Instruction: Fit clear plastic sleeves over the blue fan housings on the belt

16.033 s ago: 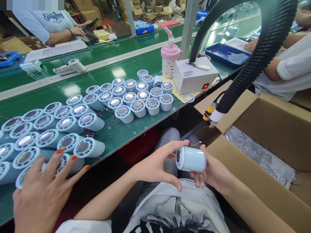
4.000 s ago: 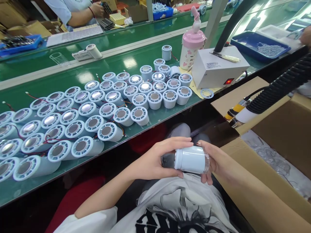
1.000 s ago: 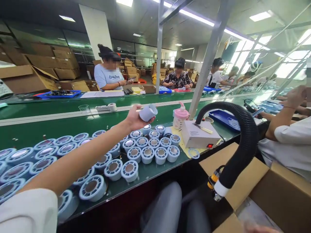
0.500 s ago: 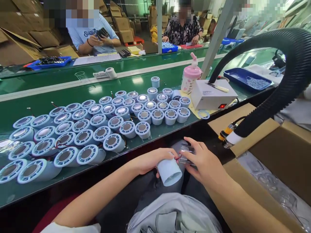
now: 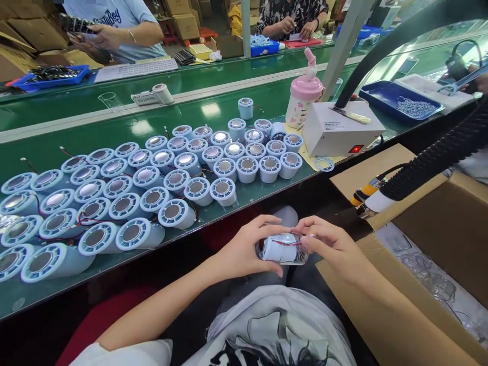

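Observation:
Over my lap, my left hand (image 5: 249,246) is wrapped around a clear plastic case (image 5: 304,259). Inside that case lies a light-blue cylinder (image 5: 281,250), on its side, with thin red and dark wires (image 5: 284,243) running along it. At the case's right end, my right hand (image 5: 330,241) has thumb and forefinger pinched on the wire end, where a small pale tip shows. Rows of similar blue cylinders (image 5: 175,212) with round metallic discs on top stand on the green bench (image 5: 125,259) beyond my hands.
To the right, an open cardboard box (image 5: 423,218) holds several clear plastic parts. A white box with a red switch (image 5: 345,129), a black flexible hose (image 5: 423,175), a pink-lidded bottle (image 5: 305,99) and a blue tray (image 5: 400,101) are nearby. Two people work across the bench.
The blue cylinder, earlier in my left hand beside the clear case, is now inside it. My left hand has moved onto the case; my right hand has shifted from the case to the wires.

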Demonstrator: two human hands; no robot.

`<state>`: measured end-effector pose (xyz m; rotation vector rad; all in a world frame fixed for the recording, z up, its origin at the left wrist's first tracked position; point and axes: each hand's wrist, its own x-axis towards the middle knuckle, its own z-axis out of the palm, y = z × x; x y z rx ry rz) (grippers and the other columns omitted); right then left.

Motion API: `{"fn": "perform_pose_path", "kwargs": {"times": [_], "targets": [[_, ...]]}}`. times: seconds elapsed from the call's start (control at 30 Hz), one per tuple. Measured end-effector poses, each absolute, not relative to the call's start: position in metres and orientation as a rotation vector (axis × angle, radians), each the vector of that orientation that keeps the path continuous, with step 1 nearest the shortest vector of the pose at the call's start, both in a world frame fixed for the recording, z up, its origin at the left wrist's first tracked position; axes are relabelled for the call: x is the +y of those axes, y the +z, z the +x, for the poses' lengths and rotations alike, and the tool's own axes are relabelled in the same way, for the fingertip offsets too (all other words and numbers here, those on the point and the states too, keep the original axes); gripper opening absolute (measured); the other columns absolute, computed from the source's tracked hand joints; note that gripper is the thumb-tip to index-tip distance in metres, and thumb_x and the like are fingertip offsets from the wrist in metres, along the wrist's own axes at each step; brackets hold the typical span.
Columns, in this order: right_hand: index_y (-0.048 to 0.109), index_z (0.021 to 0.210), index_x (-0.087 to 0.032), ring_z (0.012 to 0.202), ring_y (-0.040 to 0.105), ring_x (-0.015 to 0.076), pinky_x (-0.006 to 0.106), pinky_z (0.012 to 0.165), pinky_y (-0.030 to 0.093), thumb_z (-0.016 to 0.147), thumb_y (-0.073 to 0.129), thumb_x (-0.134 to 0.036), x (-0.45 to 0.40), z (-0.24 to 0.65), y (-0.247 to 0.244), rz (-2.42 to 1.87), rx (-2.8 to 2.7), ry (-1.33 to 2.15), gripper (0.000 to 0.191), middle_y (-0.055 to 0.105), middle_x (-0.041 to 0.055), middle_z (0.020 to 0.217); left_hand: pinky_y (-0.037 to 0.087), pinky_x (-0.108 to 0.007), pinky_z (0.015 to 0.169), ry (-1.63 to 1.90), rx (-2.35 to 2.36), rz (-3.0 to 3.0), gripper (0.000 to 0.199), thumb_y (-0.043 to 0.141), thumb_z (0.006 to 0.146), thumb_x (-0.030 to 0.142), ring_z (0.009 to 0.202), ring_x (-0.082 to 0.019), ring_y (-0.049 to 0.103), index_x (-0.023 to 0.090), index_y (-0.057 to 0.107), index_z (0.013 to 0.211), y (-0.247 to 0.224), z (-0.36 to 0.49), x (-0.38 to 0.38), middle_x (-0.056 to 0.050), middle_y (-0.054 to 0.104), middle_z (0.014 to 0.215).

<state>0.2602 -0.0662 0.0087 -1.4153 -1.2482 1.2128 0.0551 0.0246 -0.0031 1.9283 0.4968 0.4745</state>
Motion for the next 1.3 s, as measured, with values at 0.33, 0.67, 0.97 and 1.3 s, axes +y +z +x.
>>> {"fn": "perform_pose_path", "kwargs": {"times": [0.33, 0.67, 0.97, 1.3], "targets": [[0.071, 0.107, -0.027, 0.122, 0.057, 0.0288, 0.039, 0.1, 0.05, 0.074, 0.078, -0.021, -0.082, 0.265, 0.005, -1.331, -1.617, 0.895, 0.035, 0.061, 0.0059, 0.132, 0.056, -0.028, 0.071, 0.314, 0.507, 1.177, 0.06, 0.075, 0.075, 0.029, 0.095, -0.019, 0.062, 0.024, 0.05, 0.13, 0.0, 0.055, 0.017, -0.009, 0.059, 0.123], [0.059, 0.114, -0.029, 0.097, 0.068, 0.0231, 0.036, 0.084, 0.057, 0.082, 0.074, -0.032, -0.091, 0.268, 0.007, -1.395, -1.494, 1.154, 0.035, 0.06, 0.006, 0.131, 0.05, -0.032, 0.095, 0.345, 0.441, 1.526, 0.073, 0.083, 0.066, 0.024, 0.118, -0.025, 0.056, 0.028, 0.053, 0.134, 0.013, 0.049, 0.016, -0.008, 0.055, 0.134], [0.058, 0.118, -0.036, 0.106, 0.059, 0.0154, 0.021, 0.084, 0.053, 0.084, 0.072, -0.035, -0.092, 0.267, 0.008, -1.248, -1.257, 1.422, 0.036, 0.063, -0.0018, 0.114, 0.048, -0.035, 0.099, 0.374, 0.4, 1.651, 0.08, 0.084, 0.065, 0.027, 0.124, -0.027, 0.053, 0.029, 0.05, 0.137, 0.013, 0.046, 0.015, -0.009, 0.054, 0.138], [0.056, 0.113, -0.028, 0.082, 0.062, 0.0112, 0.019, 0.069, 0.054, 0.089, 0.066, -0.04, -0.086, 0.269, 0.001, -1.158, -1.036, 1.626, 0.029, 0.067, 0.0, 0.1, 0.048, -0.034, 0.101, 0.412, 0.36, 1.69, 0.077, 0.081, 0.069, 0.02, 0.13, -0.026, 0.049, 0.03, 0.049, 0.138, 0.011, 0.047, 0.015, -0.008, 0.051, 0.142]]}}
